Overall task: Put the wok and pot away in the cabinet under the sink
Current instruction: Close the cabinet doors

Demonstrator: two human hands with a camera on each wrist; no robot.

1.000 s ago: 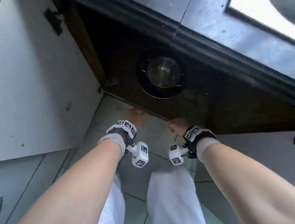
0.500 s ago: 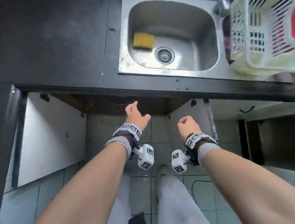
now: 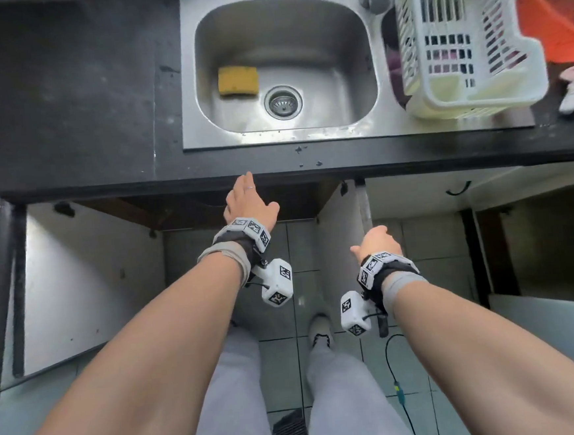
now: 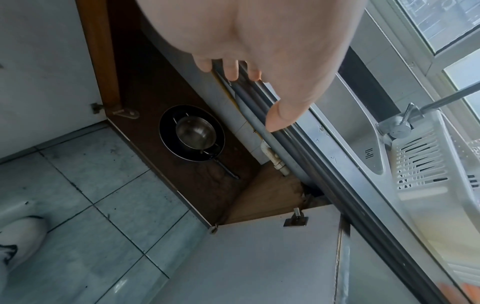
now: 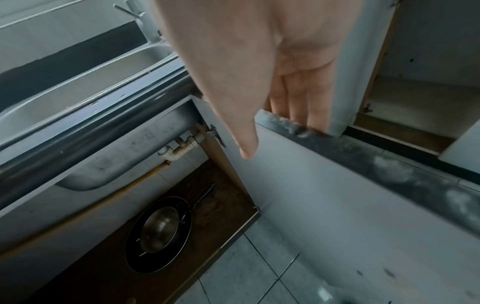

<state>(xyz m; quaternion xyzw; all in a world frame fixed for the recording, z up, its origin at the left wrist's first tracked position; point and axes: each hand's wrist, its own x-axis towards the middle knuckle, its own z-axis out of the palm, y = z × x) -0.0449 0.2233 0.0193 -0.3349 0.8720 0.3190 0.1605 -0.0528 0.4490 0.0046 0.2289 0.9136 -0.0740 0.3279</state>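
The steel pot [image 4: 196, 133] sits nested inside the dark wok [image 4: 192, 133], and both rest on the brown floor of the cabinet under the sink [image 5: 166, 205], toward its left side, with the wok's long handle pointing right, along the cabinet floor. From the look of it, the putting away is done and what remains is closing the two white doors, which stand swung out toward the near side.

The right hand [image 3: 376, 243] is at the right door [image 5: 337, 195]: its fingers [image 5: 296, 102] drop over the far face of the door's top edge, thumb on the near face, so it appears to be taking hold of that edge, though how firmly I cannot tell. That door's hinge is at the far end by the cabinet, so a swing leftward should shut it.

The left hand [image 3: 248, 205] holds nothing; its straight fingers reach up to the underside lip of the black countertop [image 3: 63, 97], and the left door [image 3: 87, 277] stands well off to its left, untouched. The right hand is the better placed
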